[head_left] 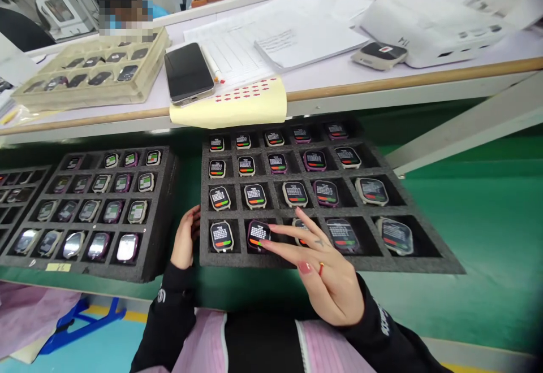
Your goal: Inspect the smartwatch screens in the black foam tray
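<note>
In front of me lies a dark grey foam tray (331, 264) with rows of square smartwatch cases, their screens lit with text and red and green bars. My right hand (331, 285) is over its front row, fingers stretched and spread. Two fingertips are at the screen of a purple-framed smartwatch (258, 230), second from the left; I cannot tell if both touch it. A light-framed smartwatch (302, 226) is partly hidden beneath the fingers. My left hand (185, 240) holds the tray's left side, its fingers curled against the foam and partly out of sight.
To the left is another foam tray (146, 248) of smartwatches. The shelf (339, 93) above bears a phone (189, 72), papers (305, 37), a cream plastic tray (139, 87) and white devices (432, 28). A slanted metal support (462, 110) stands at right. Another person (127, 8) is beyond.
</note>
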Tool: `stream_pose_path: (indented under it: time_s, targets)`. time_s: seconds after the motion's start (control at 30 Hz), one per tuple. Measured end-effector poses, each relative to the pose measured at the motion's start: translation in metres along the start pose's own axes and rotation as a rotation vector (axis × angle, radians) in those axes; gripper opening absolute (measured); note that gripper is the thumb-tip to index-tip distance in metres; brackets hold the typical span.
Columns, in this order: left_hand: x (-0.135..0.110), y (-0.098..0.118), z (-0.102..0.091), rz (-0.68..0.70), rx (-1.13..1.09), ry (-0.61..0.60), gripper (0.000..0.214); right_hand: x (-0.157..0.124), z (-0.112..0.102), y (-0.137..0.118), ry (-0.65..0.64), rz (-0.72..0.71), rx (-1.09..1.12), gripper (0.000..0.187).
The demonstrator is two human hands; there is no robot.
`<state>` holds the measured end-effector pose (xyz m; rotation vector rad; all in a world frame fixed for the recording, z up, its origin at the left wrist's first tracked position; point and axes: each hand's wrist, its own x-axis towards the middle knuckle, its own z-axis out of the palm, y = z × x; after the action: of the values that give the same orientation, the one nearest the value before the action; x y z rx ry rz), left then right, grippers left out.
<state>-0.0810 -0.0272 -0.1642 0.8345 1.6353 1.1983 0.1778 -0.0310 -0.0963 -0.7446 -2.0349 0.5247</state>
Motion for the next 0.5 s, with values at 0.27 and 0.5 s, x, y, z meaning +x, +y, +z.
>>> stream_pose_path:
  time_s: [0.27,0.5]
  targets:
    - [-0.050,0.033,0.005,0.143,-0.002,-0.169,0.059,-0.001,0.000,0.002,-0.068,-0.028,-0.023,0.045]
    - [-0.064,0.045,0.026,0.222,0.253,-0.065,0.074,-0.006,-0.002,0.004,0.002,-0.009,0.062,0.046]
